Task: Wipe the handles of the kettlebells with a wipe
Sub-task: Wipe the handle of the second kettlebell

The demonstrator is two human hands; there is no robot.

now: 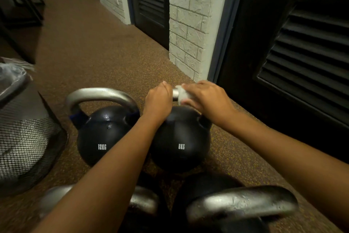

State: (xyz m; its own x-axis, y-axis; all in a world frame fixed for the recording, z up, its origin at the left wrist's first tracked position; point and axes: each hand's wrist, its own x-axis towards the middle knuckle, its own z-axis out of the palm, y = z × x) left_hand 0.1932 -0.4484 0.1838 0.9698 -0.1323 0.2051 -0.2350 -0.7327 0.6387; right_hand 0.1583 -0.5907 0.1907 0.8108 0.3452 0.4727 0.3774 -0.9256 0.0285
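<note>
Two black kettlebells stand side by side on the floor: one marked 12KG [102, 138] on the left with a bare silver handle [100, 95], one marked 8KG [181, 144] on the right. My left hand [157, 100] grips the left part of the 8KG handle [175, 93]. My right hand [205, 98] holds a white wipe [182, 94] wrapped around the same handle. Only a short silver stretch shows between my hands. Two more kettlebell handles, one at the left [143, 200] and one at the right [241, 204], lie close to me at the bottom.
A black mesh bin [28, 138] with a plastic liner stands at the left. Brown speckled flooring [90, 47] stretches ahead. A white brick pillar [188, 25] and dark louvred doors [306, 59] line the right side.
</note>
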